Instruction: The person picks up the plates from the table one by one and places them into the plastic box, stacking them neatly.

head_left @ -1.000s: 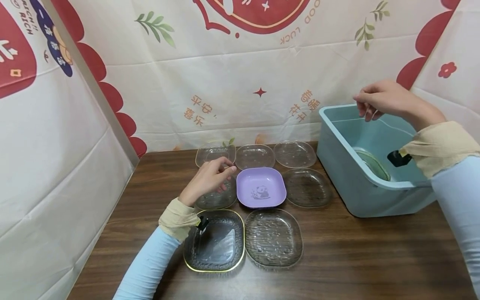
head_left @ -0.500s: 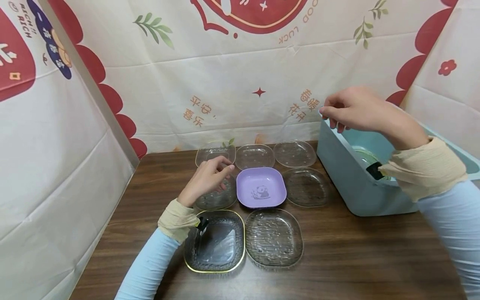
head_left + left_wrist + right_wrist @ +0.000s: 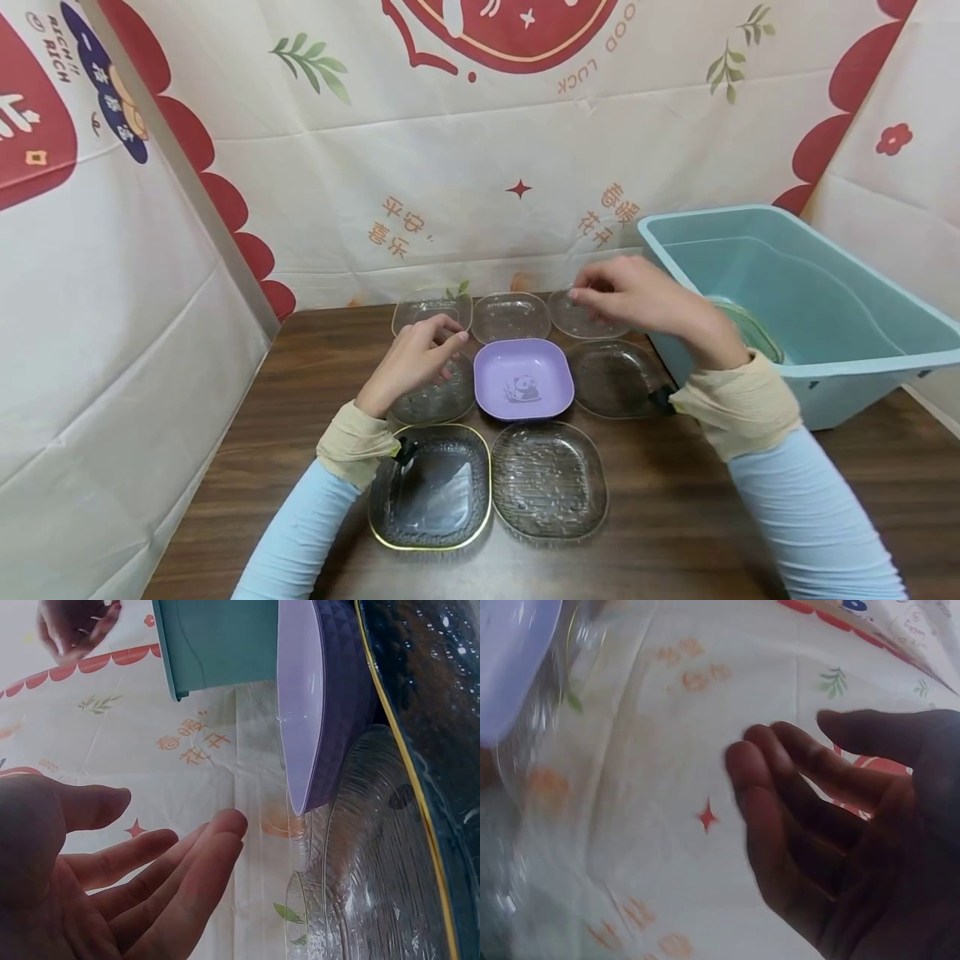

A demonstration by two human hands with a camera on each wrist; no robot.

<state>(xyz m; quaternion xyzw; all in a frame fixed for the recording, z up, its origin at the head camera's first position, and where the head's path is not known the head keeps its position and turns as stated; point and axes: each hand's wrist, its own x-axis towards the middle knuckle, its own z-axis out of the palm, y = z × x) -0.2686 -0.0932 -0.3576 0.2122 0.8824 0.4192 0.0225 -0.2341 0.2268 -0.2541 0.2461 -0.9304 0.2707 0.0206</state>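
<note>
My left hand (image 3: 420, 354) hovers over the clear plate (image 3: 435, 396) at the left of the middle row, fingers relaxed and holding nothing. In the left wrist view its fingers (image 3: 187, 892) spread loosely beside the purple dish. My right hand (image 3: 633, 296) hangs above the back right clear plate (image 3: 588, 323), partly hiding it; its loosely bent fingers (image 3: 761, 795) hold nothing in the right wrist view. Between the hands lies a square purple dish (image 3: 523, 379) with a panda print. Nearer are a gold-rimmed square glass plate (image 3: 431, 487) and a ribbed clear plate (image 3: 549, 479).
A blue-green bin (image 3: 810, 292) stands at the right, with a greenish glass dish (image 3: 750, 329) inside. Two more clear plates, one at back left (image 3: 431, 310) and one at back middle (image 3: 512, 317), sit before the printed cloth (image 3: 480, 167). A dark clear plate (image 3: 615, 379) lies near the bin.
My right hand has moved left and down from above the bin to over the plates. The left hand has stayed in place.
</note>
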